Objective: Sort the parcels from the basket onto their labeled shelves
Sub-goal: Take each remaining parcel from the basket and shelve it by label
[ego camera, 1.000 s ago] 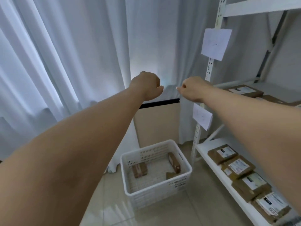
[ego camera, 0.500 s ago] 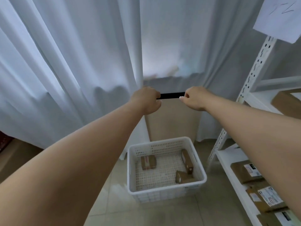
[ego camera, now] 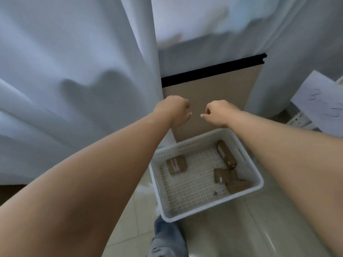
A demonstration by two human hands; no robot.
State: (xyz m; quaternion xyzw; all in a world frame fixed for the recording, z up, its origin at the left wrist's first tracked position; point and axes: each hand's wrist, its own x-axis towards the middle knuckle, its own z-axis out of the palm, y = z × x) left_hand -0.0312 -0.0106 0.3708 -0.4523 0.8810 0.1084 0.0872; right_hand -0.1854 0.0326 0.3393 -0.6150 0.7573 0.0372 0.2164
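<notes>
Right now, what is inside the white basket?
The white basket holds brown parcels: one at left, one leaning at the right wall, two overlapping at front right. The right forearm covers the far right corner.

Basket (ego camera: 246, 193) sits lower centre-right of the frame, on the floor (ego camera: 232, 236). Three parcels in it: one left (ego camera: 176, 165), one upper right (ego camera: 226, 154), one lower right (ego camera: 225, 178). Curtain (ego camera: 74, 71) fills the left; paper label (ego camera: 321, 102) at right edge.
</notes>
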